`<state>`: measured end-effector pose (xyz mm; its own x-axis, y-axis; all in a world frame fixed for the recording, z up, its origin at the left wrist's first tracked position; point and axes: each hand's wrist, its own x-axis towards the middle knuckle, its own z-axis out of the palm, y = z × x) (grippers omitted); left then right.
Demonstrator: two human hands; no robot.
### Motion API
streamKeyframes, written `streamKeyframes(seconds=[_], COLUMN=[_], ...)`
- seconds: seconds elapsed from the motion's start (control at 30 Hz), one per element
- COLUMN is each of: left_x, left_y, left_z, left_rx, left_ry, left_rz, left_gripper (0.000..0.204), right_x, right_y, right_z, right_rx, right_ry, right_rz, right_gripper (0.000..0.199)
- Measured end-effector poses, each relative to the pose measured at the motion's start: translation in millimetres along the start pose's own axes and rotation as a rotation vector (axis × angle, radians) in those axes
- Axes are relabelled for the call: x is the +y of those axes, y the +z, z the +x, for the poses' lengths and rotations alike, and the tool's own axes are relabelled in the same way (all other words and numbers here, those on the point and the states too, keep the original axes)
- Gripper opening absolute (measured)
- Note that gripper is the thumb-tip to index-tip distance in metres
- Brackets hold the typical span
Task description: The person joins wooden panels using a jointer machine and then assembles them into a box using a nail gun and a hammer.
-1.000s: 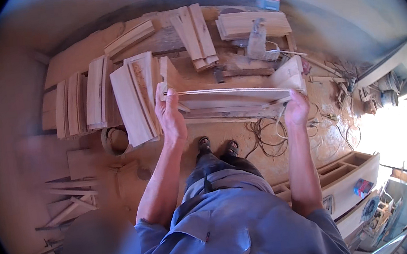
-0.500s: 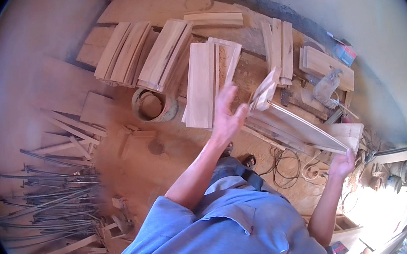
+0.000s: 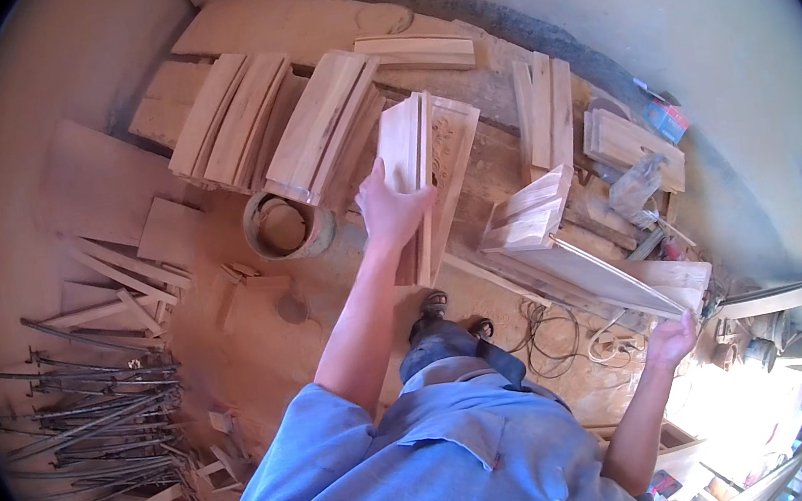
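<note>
My left hand point(image 3: 390, 204) is closed around a grooved wooden board point(image 3: 401, 142), thumb on one edge and fingers on the other. The board stands tilted at the near edge of the bench, beside another board point(image 3: 452, 131) strewn with shavings. Over on the right, my right hand point(image 3: 671, 340) grips the near corner of a partly joined wooden frame point(image 3: 611, 271) made of a thin panel and end boards. Its far end board point(image 3: 530, 214) leans upright by the bench, away from either hand.
Stacked boards point(image 3: 322, 121) lie on the dusty bench. A round bucket point(image 3: 315, 235) stands below them. Metal bar clamps point(image 3: 93, 414) pile up at left. Cable coils point(image 3: 549, 337) lie on the floor near my feet. A grey power tool point(image 3: 638, 186) rests at right.
My left hand has left the frame's far end, moved left and taken hold of the grooved board, which is now tilted up. My right hand stays on the frame.
</note>
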<state>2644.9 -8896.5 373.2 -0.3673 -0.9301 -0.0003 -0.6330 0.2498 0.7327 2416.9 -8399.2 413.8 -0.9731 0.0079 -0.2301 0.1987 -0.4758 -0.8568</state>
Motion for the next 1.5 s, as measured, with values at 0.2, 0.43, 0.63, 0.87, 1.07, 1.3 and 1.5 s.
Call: streamKeyframes(seconds=[0.2, 0.43, 0.63, 0.87, 1.07, 1.3, 1.5], left_x=[11, 74, 121, 211, 291, 307, 282], left_y=[-72, -104, -91, -27, 6, 9, -14], left_z=[-2, -37, -82, -173, -218, -247, -254], left_rx=[-0.781, -0.854, -0.635, -0.685, -0.762, -0.675, -0.755], left_ry=[-0.292, -0.249, -0.078, 0.122, 0.309, 0.201, 0.221], left_rz=[-1.693, -1.647, -1.416, -1.270, -1.162, -1.148, -1.202], left_gripper=[0.077, 0.084, 0.062, 0.075, 0.110, 0.106, 0.113], right_x=[5, 3, 6, -77, -127, -147, -42], right_y=[-9, -21, 25, 103, 60, 1, -46], right_z=[1, -31, -133, -168, -117, 45, 275], right_rx=[-0.020, 0.198, -0.020, -0.771, -0.799, -0.802, -0.521], right_ry=[-0.044, -0.187, -0.313, 0.183, -0.767, -0.672, -0.784], right_rz=[-0.027, -0.278, -0.346, -0.459, -0.963, -0.742, -1.926], right_gripper=[0.046, 0.048, 0.035, 0.053, 0.044, 0.034, 0.033])
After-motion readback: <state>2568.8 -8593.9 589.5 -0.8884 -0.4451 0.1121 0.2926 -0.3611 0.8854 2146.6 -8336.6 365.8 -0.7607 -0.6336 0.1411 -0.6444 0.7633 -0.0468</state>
